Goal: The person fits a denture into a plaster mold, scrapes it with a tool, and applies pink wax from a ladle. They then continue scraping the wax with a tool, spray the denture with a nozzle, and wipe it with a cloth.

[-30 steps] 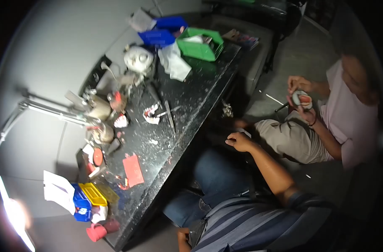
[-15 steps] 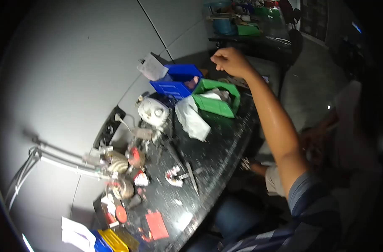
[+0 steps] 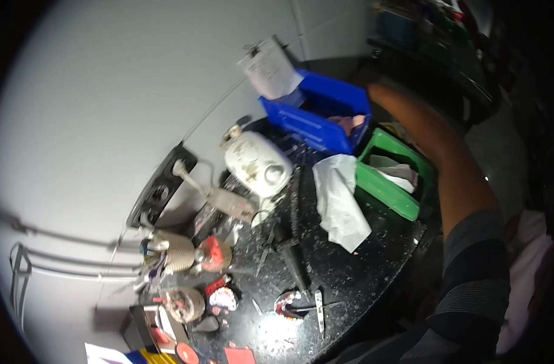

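My right arm reaches up past the green bin [image 3: 391,193] to the far side of the blue bin [image 3: 301,126]. My right hand [image 3: 379,94] is at the blue bin's far right edge, its fingers hidden behind the bin wall, so its hold cannot be made out. Inside the blue bin lie pinkish pieces [image 3: 348,124]; the green bin has pale papers or cloths [image 3: 401,176] in it. Below them, a denture model [image 3: 287,305] rests beside a knife-like tool [image 3: 320,310] on the dark worktop [image 3: 350,285]. My left hand is out of view.
A white motor unit [image 3: 259,162] stands near a power strip [image 3: 162,191] on the wall. A black handpiece [image 3: 294,264], white cloth [image 3: 341,203], several jars, another tooth model [image 3: 222,297] and a red wax sheet [image 3: 239,355] lie about. Another person's pale clothing [image 3: 529,273] is at the right.
My right hand has moved from above and beyond the bins down behind the blue bin. The camera view has shifted closer to the bins.
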Available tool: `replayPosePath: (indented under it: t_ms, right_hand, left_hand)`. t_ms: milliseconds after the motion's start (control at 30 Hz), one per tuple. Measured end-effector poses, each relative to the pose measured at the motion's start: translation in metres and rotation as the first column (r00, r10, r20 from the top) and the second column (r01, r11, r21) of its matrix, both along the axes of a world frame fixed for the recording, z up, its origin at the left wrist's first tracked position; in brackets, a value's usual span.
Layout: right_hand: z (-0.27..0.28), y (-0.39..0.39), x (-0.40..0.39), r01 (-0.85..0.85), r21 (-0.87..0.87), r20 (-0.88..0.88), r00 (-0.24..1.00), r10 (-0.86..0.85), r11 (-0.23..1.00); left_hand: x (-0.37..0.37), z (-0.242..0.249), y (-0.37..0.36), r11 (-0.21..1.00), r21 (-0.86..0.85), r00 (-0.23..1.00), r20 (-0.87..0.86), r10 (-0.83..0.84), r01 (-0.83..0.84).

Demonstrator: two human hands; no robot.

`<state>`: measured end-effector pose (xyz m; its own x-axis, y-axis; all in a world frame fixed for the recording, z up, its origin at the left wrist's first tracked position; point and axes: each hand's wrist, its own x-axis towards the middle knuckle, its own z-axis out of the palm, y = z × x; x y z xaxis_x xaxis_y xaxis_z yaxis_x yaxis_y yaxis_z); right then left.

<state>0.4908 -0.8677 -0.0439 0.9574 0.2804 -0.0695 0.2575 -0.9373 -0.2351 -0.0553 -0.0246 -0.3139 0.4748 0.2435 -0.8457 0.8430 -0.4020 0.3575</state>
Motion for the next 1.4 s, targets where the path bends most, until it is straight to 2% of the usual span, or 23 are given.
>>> replayPosePath:
  t_ms: [133, 233, 333, 400, 467, 533, 567, 633, 667, 733, 767, 867, 900, 1033, 1100, 1133, 1200, 1233, 1300, 1400]
  right_hand:
    - [-0.001, 0.003, -0.008, 0.062, 0.101, -0.079, 0.995, -0.054, 0.993]
    - [0.005, -0.003, -0.001, 0.103, 0.191, -0.14, 0.987, -0.077, 0.976]
    - [0.015, -0.012, 0.012, 0.173, 0.286, -0.213, 0.97, -0.113, 0.942]
    - [0.025, -0.017, 0.021, 0.221, 0.349, -0.259, 0.957, -0.133, 0.911]
    - [0.038, -0.02, 0.028, 0.26, 0.399, -0.291, 0.945, -0.147, 0.879]
    - [0.061, -0.014, 0.028, 0.285, 0.449, -0.31, 0.938, -0.151, 0.847]
    - [0.071, -0.013, 0.026, 0.303, 0.468, -0.322, 0.933, -0.159, 0.83]
    - [0.084, -0.017, 0.024, 0.311, 0.488, -0.303, 0.937, -0.176, 0.816]
    - [0.085, -0.02, 0.026, 0.303, 0.496, -0.273, 0.944, -0.185, 0.814]
    - [0.08, -0.028, 0.03, 0.298, 0.509, -0.221, 0.952, -0.212, 0.808]
    - [0.068, -0.039, 0.033, 0.309, 0.511, -0.207, 0.95, -0.234, 0.802]
    - [0.052, -0.062, 0.044, 0.334, 0.531, -0.172, 0.942, -0.288, 0.778]
    - [0.05, -0.071, 0.051, 0.341, 0.536, -0.161, 0.939, -0.303, 0.772]
    - [0.046, -0.1, 0.066, 0.367, 0.554, -0.131, 0.925, -0.356, 0.747]
    - [0.04, -0.11, 0.077, 0.374, 0.573, -0.131, 0.92, -0.368, 0.73]
    - [0.037, -0.114, 0.082, 0.379, 0.585, -0.132, 0.917, -0.377, 0.717]
    - [0.032, -0.127, 0.092, 0.382, 0.609, -0.134, 0.913, -0.386, 0.694]
    - [0.031, -0.133, 0.095, 0.382, 0.625, -0.132, 0.911, -0.39, 0.681]
    - [0.027, -0.145, 0.101, 0.38, 0.659, -0.136, 0.909, -0.395, 0.649]
    - [0.023, -0.146, 0.107, 0.358, 0.731, -0.15, 0.914, -0.376, 0.581]
  left_hand:
    - [-0.13, 0.019, 0.06, 0.993, 0.068, 0.989, -0.103, 0.105, -0.098]
    - [-0.241, 0.035, 0.085, 0.989, 0.095, 0.981, -0.15, 0.123, -0.11]
    - [-0.326, 0.048, 0.099, 0.993, 0.115, 0.993, -0.121, -0.008, 0.022]
    - [-0.353, 0.052, 0.096, 0.965, 0.185, 0.982, -0.047, -0.181, 0.187]
    - [-0.346, 0.07, 0.083, 0.963, 0.233, 0.941, -0.273, 0.199, -0.136]
    - [-0.342, 0.08, 0.077, 0.852, 0.343, 0.846, -0.225, 0.483, -0.395]
    - [-0.343, 0.081, 0.076, 0.848, 0.334, 0.84, -0.224, 0.495, -0.411]
    - [-0.337, 0.079, 0.077, 0.761, 0.382, 0.799, -0.088, 0.595, -0.524]
    - [-0.339, 0.072, 0.081, 0.751, 0.373, 0.793, -0.063, 0.606, -0.544]
    - [-0.34, 0.063, 0.096, 0.859, 0.311, 0.867, -0.163, 0.47, -0.407]
    - [-0.33, 0.079, 0.089, 0.843, 0.383, 0.868, -0.168, 0.467, -0.378]
    - [-0.337, 0.105, 0.09, 0.836, 0.362, 0.869, -0.121, 0.481, -0.412]
    - [-0.342, 0.118, 0.085, 0.783, 0.398, 0.835, -0.072, 0.545, -0.477]
    - [-0.37, 0.129, 0.08, 0.769, 0.45, 0.84, -0.071, 0.538, -0.455]
    - [-0.37, 0.139, 0.071, 0.753, 0.352, 0.81, 0.026, 0.586, -0.556]
    - [-0.367, 0.143, 0.066, 0.753, 0.357, 0.809, 0.011, 0.588, -0.553]
    - [-0.359, 0.149, 0.052, 0.729, 0.26, 0.764, 0.058, 0.643, -0.633]
    - [-0.353, 0.151, 0.048, 0.729, 0.264, 0.763, 0.047, 0.645, -0.632]
    - [-0.338, 0.154, 0.043, 0.801, 0.324, 0.83, -0.078, 0.553, -0.504]
    - [-0.342, 0.134, 0.062, 0.827, 0.25, 0.845, -0.055, 0.532, -0.504]
